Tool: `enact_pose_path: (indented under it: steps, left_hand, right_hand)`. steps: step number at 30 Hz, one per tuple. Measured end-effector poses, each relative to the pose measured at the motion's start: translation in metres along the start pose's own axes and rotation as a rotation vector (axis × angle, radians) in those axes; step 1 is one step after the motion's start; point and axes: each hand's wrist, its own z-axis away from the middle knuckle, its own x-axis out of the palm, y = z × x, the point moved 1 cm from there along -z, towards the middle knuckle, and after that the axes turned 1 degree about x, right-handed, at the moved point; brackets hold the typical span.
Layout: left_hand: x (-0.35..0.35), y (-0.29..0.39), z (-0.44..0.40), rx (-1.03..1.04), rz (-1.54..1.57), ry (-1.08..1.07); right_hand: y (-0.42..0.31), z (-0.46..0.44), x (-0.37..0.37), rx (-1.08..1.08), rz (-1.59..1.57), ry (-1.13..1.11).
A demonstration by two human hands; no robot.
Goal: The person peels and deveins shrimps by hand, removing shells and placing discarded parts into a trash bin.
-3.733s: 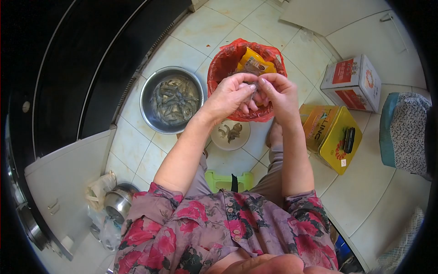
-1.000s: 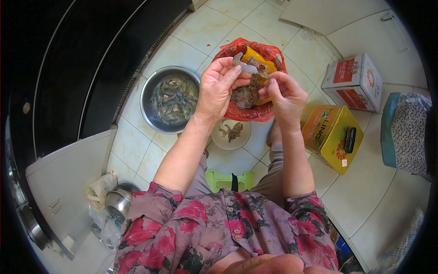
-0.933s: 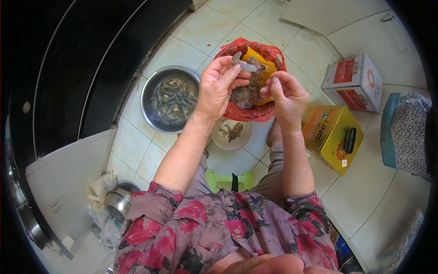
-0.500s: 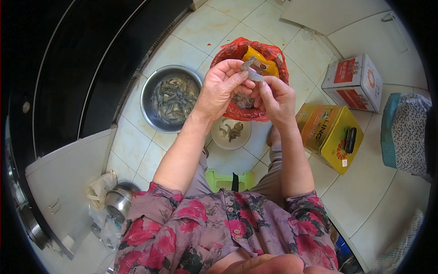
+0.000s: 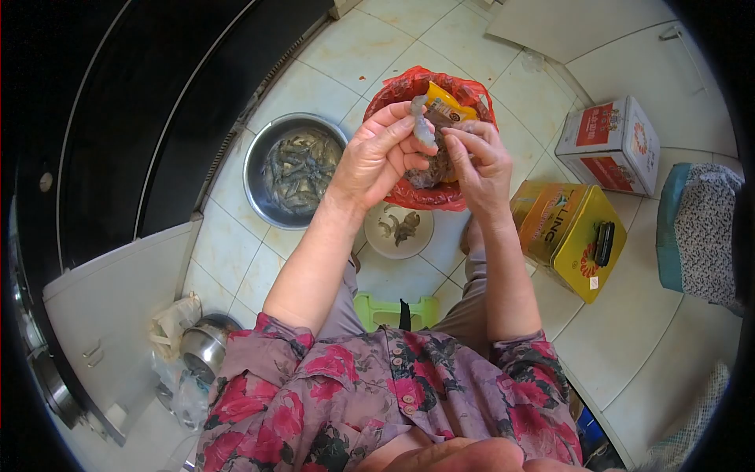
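Observation:
My left hand (image 5: 379, 153) holds a grey shrimp (image 5: 422, 126) between thumb and fingers, over a bin lined with a red bag (image 5: 381, 101). Close to the shrimp's lower end, my right hand (image 5: 478, 161) has its thumb and index finger pinched together; whatever is between them is too small to name. Inside the bin lie a yellow packet (image 5: 452, 104) and brownish scraps (image 5: 431, 175). A metal basin (image 5: 250, 175) at the left holds many grey shrimp in liquid. Below the bin, a white plate (image 5: 399, 252) carries several shrimp pieces.
A green stool (image 5: 429, 311) is between my legs. To the right stand a yellow tin (image 5: 582, 244), a red and white box (image 5: 602, 145) and a cloth-covered object (image 5: 704, 232). Metal bowls (image 5: 206, 350) and plastic bags (image 5: 189, 401) lie at lower left, beside a cabinet.
The shrimp in my left hand has turned more upright. My right hand came in to touch it, and its pinched fingers are now slightly away from it.

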Motion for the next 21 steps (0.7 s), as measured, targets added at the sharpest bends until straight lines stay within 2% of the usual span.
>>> enact_pose_path:
  steps: [4, 6, 9, 13, 16, 18, 19, 21]
  left_hand:
    - [-0.002, -0.001, 0.000, -0.110, 0.023, -0.002]
    - [-0.001, -0.001, 0.001, -0.132, 0.021, -0.019]
    - [0.005, -0.002, 0.002, -0.166, 0.023, -0.040]
    - [0.006, -0.003, 0.002, -0.177, 0.018, -0.064]
    - [0.006, -0.002, 0.003, -0.175, -0.007, -0.073]
    - [0.009, -0.001, 0.003, -0.206, -0.037, -0.060]
    - [0.009, -0.001, 0.004, -0.238, -0.067, -0.048]
    - [0.008, -0.001, 0.006, -0.253, -0.089, -0.051]
  right_hand:
    - [-0.001, 0.002, 0.002, 0.063, -0.006, 0.022]
    - [-0.007, 0.005, 0.003, 0.475, -0.265, 0.013]
    - [-0.001, 0.008, 0.001, 0.486, -0.125, -0.032]
    - [-0.003, 0.005, -0.002, 0.469, -0.101, -0.055]
    - [-0.020, -0.003, -0.006, 0.516, -0.264, -0.094]
    - [-0.035, -0.007, 0.000, 0.502, -0.730, -0.028]
    - [-0.030, -0.006, -0.001, 0.503, -0.731, -0.029]
    - [-0.017, -0.005, -0.006, 0.252, -0.370, -0.196]
